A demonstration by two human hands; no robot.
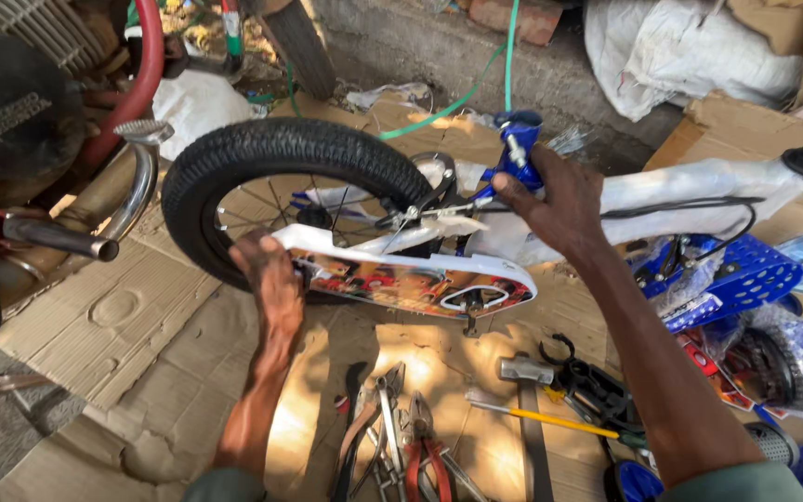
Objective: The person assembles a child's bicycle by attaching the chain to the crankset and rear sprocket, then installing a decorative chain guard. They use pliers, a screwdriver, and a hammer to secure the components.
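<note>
Your left hand (274,279) grips the rear end of the printed chain guard (411,276), fingers curled over its edge. Your right hand (550,200) closes around the blue frame tube (517,153) above it. The small bicycle lies on flattened cardboard (132,344) outdoors, beside a concrete step. Its black tyre (281,153) sits just beyond your left hand; the wrapped frame's long axis runs rightward from your right hand. Below both hands lie pliers (420,446), a hammer (527,372) and a yellow-handled screwdriver (550,420). A motorcycle exhaust (58,237) crowds the left.
</note>
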